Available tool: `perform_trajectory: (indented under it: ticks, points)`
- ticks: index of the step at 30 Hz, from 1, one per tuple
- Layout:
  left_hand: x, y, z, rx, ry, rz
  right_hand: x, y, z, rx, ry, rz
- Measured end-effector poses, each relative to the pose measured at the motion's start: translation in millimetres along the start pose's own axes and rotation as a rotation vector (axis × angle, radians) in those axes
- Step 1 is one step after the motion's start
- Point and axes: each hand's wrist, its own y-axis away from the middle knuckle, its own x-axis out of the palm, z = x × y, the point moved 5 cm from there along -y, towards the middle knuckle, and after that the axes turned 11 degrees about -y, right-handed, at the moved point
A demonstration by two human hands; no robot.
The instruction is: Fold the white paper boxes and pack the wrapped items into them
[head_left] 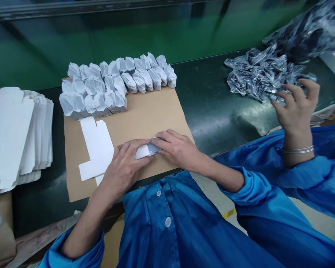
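Near the front edge of a cardboard sheet [153, 111], both my hands hold a small white carton [142, 152]. My left hand [128, 160] is closed around the carton's left part. A grey-white wrapped packet [154, 148] shows at the carton's right end, and my right hand [178, 149] has its fingers closed over it. How far the packet sits inside the carton is hidden by my fingers. Beside my left hand lies a flat, unfolded white carton [96, 145]. Several white-wrapped packets [93, 102] stand in rows at the back of the sheet.
A stack of flat white cartons [22, 137] is at the left. To the right, clear plastic-bagged dark items [259, 72] lie on the dark green table [212, 108], with a larger plastic bag [309, 33] behind. A co-worker's hand [297, 106] hovers near them.
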Motion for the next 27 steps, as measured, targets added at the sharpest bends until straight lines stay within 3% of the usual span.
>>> perform_trajectory:
  ticks: [3, 6, 14, 16, 18, 21, 23, 25, 27]
  points:
    - [0.0, 2, -1, -0.002, -0.046, -0.015, 8, 3, 8, 0.03, 0.178, -0.048]
    - [0.2, 3, -2, 0.009, -0.048, -0.014, 8, 4, 17, -0.017, 0.274, 0.004]
    - [0.0, 0, 6, 0.005, 0.072, -0.009, 0, -5, 19, -0.06, 0.279, 0.049]
    - [0.1, 0, 7, 0.013, 0.11, 0.009, 5, -6, 19, -0.064, 0.147, 0.036]
    - [0.2, 0, 8, 0.011, 0.133, 0.017, 10, -6, 16, -0.019, -0.125, -0.065]
    - [-0.4, 4, 9, -0.039, 0.122, -0.025, 21, -3, 6, 0.194, -0.705, -0.237]
    - [0.1, 6, 8, -0.09, 0.094, -0.07, 31, 1, 6, 0.332, -0.959, -0.288]
    - [1.2, 6, 5, -0.143, 0.049, -0.128, 38, 1, 13, 0.382, -1.006, -0.339]
    - [1.0, 1, 0, -0.185, -0.013, -0.233, 40, -3, 23, 0.351, -0.901, -0.412]
